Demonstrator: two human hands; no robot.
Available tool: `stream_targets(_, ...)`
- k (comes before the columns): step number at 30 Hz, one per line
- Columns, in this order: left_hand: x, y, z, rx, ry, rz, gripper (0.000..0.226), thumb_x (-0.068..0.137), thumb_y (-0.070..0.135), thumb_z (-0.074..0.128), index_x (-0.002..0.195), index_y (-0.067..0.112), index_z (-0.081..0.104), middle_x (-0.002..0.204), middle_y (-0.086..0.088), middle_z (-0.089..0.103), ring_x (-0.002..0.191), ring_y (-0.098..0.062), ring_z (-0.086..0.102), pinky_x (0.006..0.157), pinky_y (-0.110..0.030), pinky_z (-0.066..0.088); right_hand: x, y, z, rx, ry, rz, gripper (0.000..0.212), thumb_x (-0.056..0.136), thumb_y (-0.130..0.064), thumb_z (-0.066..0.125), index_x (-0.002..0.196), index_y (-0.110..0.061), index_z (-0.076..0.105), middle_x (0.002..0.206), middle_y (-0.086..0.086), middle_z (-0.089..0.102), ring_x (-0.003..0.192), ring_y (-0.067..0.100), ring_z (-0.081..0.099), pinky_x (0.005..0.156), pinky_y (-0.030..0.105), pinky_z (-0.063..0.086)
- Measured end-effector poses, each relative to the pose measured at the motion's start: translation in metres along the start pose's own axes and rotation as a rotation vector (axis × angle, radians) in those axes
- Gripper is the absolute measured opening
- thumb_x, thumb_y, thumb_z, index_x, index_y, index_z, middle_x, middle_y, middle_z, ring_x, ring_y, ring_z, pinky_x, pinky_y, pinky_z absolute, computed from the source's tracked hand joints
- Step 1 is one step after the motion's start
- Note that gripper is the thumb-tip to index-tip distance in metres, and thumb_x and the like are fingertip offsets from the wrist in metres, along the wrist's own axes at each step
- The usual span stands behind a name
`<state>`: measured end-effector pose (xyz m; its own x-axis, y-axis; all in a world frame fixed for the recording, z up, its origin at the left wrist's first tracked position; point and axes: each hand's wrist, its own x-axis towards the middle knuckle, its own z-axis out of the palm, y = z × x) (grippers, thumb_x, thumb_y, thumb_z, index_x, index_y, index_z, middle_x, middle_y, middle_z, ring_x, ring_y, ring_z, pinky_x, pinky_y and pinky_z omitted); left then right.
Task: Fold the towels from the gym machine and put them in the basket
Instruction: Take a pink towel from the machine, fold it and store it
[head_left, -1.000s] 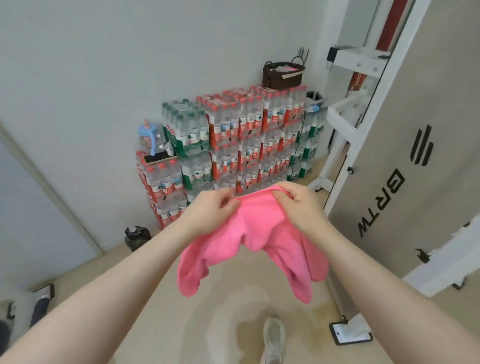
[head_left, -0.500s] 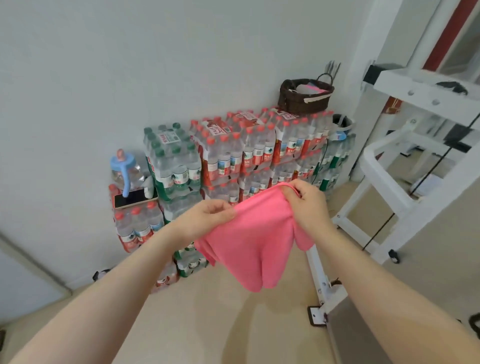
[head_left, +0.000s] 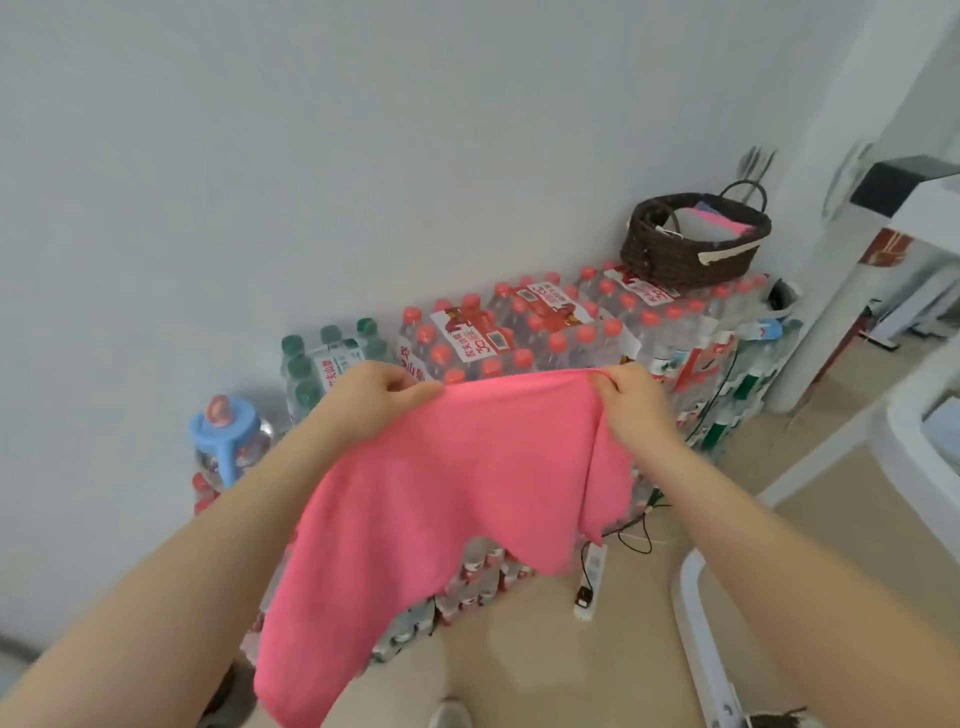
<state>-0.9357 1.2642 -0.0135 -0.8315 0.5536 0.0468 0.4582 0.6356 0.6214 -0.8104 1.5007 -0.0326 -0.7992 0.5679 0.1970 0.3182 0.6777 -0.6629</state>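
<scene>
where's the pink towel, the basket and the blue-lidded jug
pink towel (head_left: 457, 467), head view, middle of the hanging cloth
basket (head_left: 675, 262), head view, dark woven front wall
blue-lidded jug (head_left: 223, 421), head view, the blue lid

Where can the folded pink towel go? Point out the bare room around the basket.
Free: the red-capped bottle packs left of the dark woven basket, flat and bare up to the green-capped packs. The beige floor nearby is open. Crowded: the basket already holds folded cloths; the power strip and cables clutter the floor below.
</scene>
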Motion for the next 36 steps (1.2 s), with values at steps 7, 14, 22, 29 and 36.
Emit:
stream_targets(7, 0.107, -0.05, -0.017, 0.194, -0.085, 0.066, 0.023, 0.094, 0.025, 0.047, 0.076, 0.011, 0.053, 0.067, -0.002, 0.051, 0.07, -0.022, 0.048, 0.06, -0.033, 0.036, 0.102, -0.015, 0.04, -0.029, 0.008, -0.038, 0.026, 0.094, -0.013, 0.047, 0.09, 0.002, 0.068, 0.083, 0.012, 0.067, 0.079, 0.026, 0.059, 0.069, 0.035, 0.044)
stream_targets(14, 0.176, -0.061, -0.004, 0.26, 0.164, 0.034, 0.026, 0.096, 0.025, 0.042, 0.102, 0.006, 0.059, 0.098, -0.017, 0.058, 0.093, -0.034, 0.056, 0.076, -0.04, 0.043, 0.189, 0.0, 0.045, -0.3, -0.147, -0.152, 0.018, 0.089, -0.016, 0.057, 0.091, -0.005, 0.071, 0.088, 0.007, 0.066, 0.088, 0.025, 0.058, 0.07, 0.032, 0.041)
stream_targets(22, 0.249, -0.058, 0.008, 0.486, 0.457, 0.079, 0.032, 0.089, 0.023, 0.039, 0.085, 0.001, 0.062, 0.079, -0.019, 0.058, 0.068, -0.036, 0.06, 0.054, -0.038, 0.046, 0.315, 0.003, 0.04, -0.531, -0.066, -0.256, 0.023, 0.092, -0.021, 0.05, 0.102, -0.009, 0.066, 0.106, 0.018, 0.063, 0.102, 0.035, 0.057, 0.075, 0.037, 0.044)
stream_targets(29, 0.3, -0.033, 0.064, 0.726, 0.442, 0.122, 0.04, 0.068, 0.007, 0.034, 0.102, 0.008, 0.056, 0.101, -0.012, 0.052, 0.091, -0.029, 0.044, 0.075, -0.039, 0.032, 0.384, 0.052, 0.064, -0.47, -0.215, -0.251, 0.028, 0.095, -0.027, 0.047, 0.092, -0.004, 0.063, 0.097, 0.018, 0.065, 0.094, 0.034, 0.059, 0.067, 0.035, 0.038)
stream_targets(36, 0.327, 0.019, 0.157, 0.534, -0.186, 0.343, 0.053, 0.094, 0.041, 0.031, 0.138, 0.012, 0.04, 0.148, -0.011, 0.036, 0.134, -0.023, 0.038, 0.108, -0.031, 0.031, 0.409, 0.112, 0.074, -0.183, -0.637, -0.089, 0.013, 0.086, -0.019, 0.063, 0.097, -0.013, 0.065, 0.085, -0.005, 0.059, 0.085, 0.013, 0.053, 0.065, 0.023, 0.038)
